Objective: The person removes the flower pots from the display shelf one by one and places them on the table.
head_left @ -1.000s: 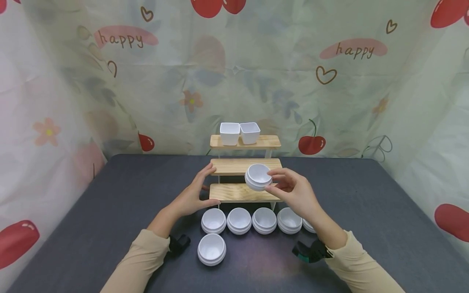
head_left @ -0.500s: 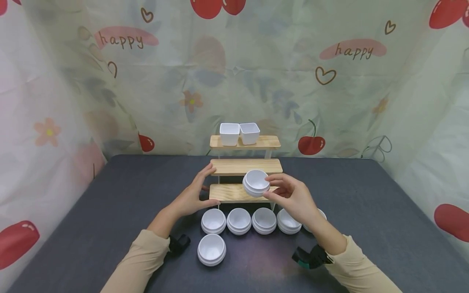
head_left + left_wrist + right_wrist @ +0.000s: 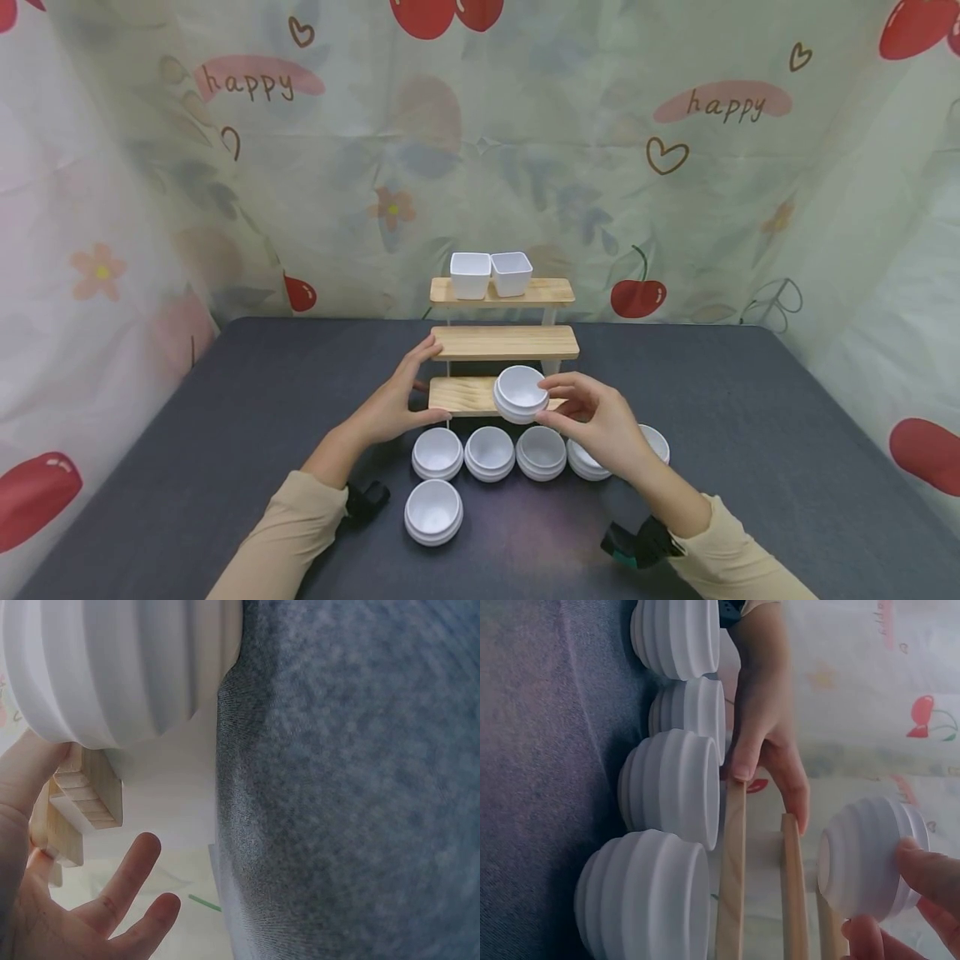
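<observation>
A three-tier wooden display stand (image 3: 505, 342) stands on the table. My left hand (image 3: 393, 402) touches its left side, the thumb at the end of the lowest board and a finger at the middle board; its other fingers stretch out straight in the left wrist view. My right hand (image 3: 600, 421) pinches a round white ribbed bowl (image 3: 519, 392) by its right rim between thumb and fingers, its opening upward. In the head view this bowl overlaps the lowest board (image 3: 465, 396); the right wrist view shows its ribbed side (image 3: 859, 859) apart from the boards.
Several more white bowls (image 3: 490, 454) line up in front of the stand, partly hidden by the right hand. Another bowl (image 3: 433, 510) sits nearer. Two square white cups (image 3: 471, 277) stand on the top board (image 3: 551, 290). A printed curtain (image 3: 480, 167) hangs behind the dark table (image 3: 300, 367).
My right hand has lowered the bowl toward me and slightly left, from before the middle board to before the lowest board. The left hand keeps its place on the stand.
</observation>
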`<state>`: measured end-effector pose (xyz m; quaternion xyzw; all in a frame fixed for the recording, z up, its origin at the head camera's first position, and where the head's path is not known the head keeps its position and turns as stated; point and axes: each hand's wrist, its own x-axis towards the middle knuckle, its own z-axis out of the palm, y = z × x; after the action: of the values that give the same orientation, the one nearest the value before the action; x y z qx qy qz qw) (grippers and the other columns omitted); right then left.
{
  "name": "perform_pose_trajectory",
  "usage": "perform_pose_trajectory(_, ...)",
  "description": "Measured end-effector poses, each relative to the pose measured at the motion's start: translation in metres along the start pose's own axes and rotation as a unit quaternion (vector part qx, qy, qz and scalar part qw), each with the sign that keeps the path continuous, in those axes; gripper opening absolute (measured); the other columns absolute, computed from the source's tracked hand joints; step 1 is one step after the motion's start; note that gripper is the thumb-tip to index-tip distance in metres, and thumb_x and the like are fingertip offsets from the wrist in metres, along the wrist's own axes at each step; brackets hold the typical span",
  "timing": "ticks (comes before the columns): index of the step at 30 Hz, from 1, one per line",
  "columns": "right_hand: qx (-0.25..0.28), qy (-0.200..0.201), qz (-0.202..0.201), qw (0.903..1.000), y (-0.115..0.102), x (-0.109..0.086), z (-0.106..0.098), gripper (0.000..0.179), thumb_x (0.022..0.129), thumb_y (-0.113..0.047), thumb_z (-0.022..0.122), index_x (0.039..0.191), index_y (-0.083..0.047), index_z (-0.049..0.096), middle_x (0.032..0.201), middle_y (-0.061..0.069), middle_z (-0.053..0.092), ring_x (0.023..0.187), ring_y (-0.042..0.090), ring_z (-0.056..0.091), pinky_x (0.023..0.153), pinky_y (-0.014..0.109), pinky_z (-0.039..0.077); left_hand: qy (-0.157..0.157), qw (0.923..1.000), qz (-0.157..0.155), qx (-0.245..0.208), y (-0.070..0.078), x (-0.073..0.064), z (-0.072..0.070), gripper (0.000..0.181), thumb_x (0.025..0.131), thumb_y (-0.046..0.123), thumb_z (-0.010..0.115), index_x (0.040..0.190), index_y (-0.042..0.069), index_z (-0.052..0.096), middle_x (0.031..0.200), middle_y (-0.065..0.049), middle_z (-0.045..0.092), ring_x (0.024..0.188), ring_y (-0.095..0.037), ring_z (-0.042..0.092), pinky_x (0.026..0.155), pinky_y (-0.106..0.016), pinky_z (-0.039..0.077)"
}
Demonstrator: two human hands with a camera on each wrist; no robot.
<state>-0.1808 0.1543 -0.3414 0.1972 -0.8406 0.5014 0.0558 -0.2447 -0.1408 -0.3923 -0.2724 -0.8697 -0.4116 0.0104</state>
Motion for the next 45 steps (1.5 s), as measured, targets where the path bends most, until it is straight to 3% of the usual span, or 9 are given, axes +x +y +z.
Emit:
perform_pose_trajectory(8, 0.0, -0.003, -0.019, 0.9998, 0.003, -0.005, 0.004, 0.035, 0.078, -0.015, 0.075, 0.111, -0.009, 0.063, 0.102, 0.015, 0.07, 0.075, 0.002, 0.063, 0.069, 0.02, 0.054, -0.002, 1.0, -0.005, -0.002, 0.001, 0.0, 0.0, 0.094, 0.078, 0.018, 0.076, 0.148, 0.018, 0.015, 0.159, -0.006, 0.002, 0.12, -0.035, 0.05, 0.096, -0.05, 0.048)
perform_pose_trajectory(19, 0.018, -0.012, 0.001, 0.9998, 0.005, -0.01, 0.008, 0.034, 0.079, -0.017, 0.074, 0.11, -0.01, 0.064, 0.102, 0.014, 0.07, 0.074, 0.001, 0.062, 0.07, 0.02, 0.053, 0.006, 0.9999, 0.007, 0.007, 0.001, 0.0, 0.0, 0.093, 0.077, 0.022, 0.077, 0.148, 0.017, 0.017, 0.158, -0.01, 0.006, 0.11, -0.035, 0.057, 0.091, -0.049, 0.051)
perform_pose_trajectory(45, 0.046, -0.072, -0.045, 0.9953, 0.014, -0.021, 0.017, 0.032, 0.079, -0.012, 0.073, 0.109, -0.005, 0.064, 0.098, 0.015, 0.068, 0.075, -0.001, 0.062, 0.068, 0.021, 0.054, 0.006, 0.9999, 0.012, 0.004, 0.0, 0.0, 0.001, 0.092, 0.078, 0.022, 0.076, 0.148, 0.017, 0.016, 0.158, -0.01, 0.006, 0.109, -0.035, 0.058, 0.092, -0.049, 0.05)
